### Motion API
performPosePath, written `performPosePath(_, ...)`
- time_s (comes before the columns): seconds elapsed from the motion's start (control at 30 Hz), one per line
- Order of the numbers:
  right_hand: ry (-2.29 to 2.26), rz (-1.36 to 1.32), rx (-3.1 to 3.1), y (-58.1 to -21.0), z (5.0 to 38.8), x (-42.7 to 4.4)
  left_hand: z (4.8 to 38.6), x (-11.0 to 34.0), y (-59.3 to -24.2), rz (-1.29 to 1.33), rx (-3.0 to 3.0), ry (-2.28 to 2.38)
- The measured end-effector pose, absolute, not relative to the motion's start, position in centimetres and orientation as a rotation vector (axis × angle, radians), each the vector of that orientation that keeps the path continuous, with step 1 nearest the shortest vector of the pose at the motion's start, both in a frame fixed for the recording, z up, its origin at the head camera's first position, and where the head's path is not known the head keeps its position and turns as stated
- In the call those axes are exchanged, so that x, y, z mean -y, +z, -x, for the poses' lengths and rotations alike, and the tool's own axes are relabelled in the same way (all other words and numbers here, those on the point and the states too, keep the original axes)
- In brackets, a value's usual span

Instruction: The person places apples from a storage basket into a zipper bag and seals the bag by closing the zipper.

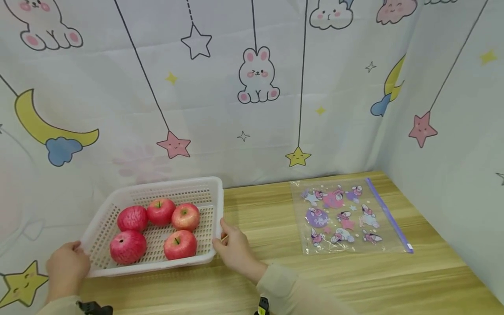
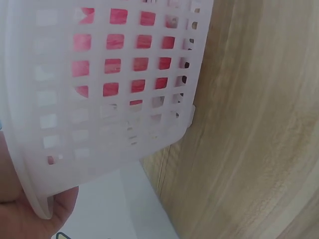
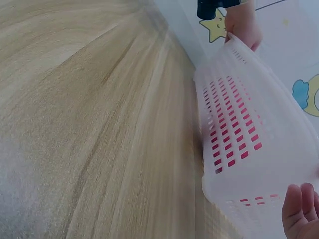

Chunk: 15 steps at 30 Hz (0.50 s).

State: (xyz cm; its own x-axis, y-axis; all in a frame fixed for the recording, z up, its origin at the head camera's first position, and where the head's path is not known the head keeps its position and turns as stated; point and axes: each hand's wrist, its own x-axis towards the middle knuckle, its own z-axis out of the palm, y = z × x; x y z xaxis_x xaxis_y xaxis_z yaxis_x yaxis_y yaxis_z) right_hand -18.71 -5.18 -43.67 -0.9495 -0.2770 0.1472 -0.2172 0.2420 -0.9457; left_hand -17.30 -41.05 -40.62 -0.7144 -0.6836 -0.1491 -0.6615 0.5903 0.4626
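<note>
A white plastic basket (image 1: pixel 169 264) at the left of the table holds several red apples and apple-like fruits (image 1: pixel 180 245). My left hand (image 1: pixel 68 266) grips its left rim near the front corner; in the left wrist view the fingers of that hand (image 2: pixel 30 211) curl round the rim of the basket (image 2: pixel 89 174). At the basket's right side my right hand (image 1: pixel 238 251) holds the rim with thumb and fingers. The right wrist view has the right hand (image 3: pixel 301 211) at the near end of the basket (image 3: pixel 259 169) and the left hand (image 3: pixel 243 24) at the far end.
A clear zip bag (image 1: pixel 346 218) with a purple slider edge and printed figures lies flat on the right part of the wooden table (image 1: pixel 271 210). A white curtain (image 1: pixel 220 109) with cartoon prints hangs behind the table and along its sides.
</note>
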Motion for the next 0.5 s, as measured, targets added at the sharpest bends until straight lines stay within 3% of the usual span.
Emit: performPosePath(0.5,-1.961,0.424,-2.439,-43.93,18.56,5.61,16.97,41.00,-40.85,-1.113,2.716,-0.763)
